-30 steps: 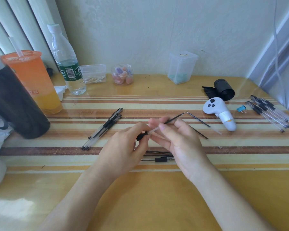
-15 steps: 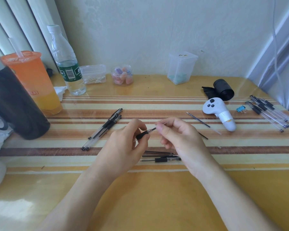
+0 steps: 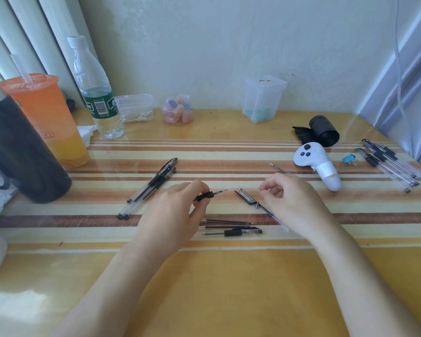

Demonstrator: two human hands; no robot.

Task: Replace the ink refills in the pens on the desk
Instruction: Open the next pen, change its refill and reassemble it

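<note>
My left hand (image 3: pixel 173 215) grips a clear pen by its black grip section (image 3: pixel 206 196), tip pointing right above the desk. My right hand (image 3: pixel 294 200) hovers to the right of it, fingers loosely curled, nothing seen in them. A black pen cap (image 3: pixel 246 197) lies between the hands, and a thin refill (image 3: pixel 267 210) runs under my right hand. Another refill tip (image 3: pixel 277 167) shows beyond that hand. Loose refills and one pen (image 3: pixel 231 228) lie in front of my hands. Three pens (image 3: pixel 151 188) lie left; several pens (image 3: pixel 389 164) lie far right.
A black flask (image 3: pixel 17 152), an orange drink cup (image 3: pixel 46 117) and a water bottle (image 3: pixel 97 93) stand at the left. A white controller (image 3: pixel 319 164), black roll (image 3: pixel 323 127) and blue binder clip (image 3: pixel 348 158) lie right. Small clear containers (image 3: pixel 263 98) line the wall.
My right hand has let go of the pen's tip end and moved right, away from my left hand. The refill that stuck out a second ago is inside the pen.
</note>
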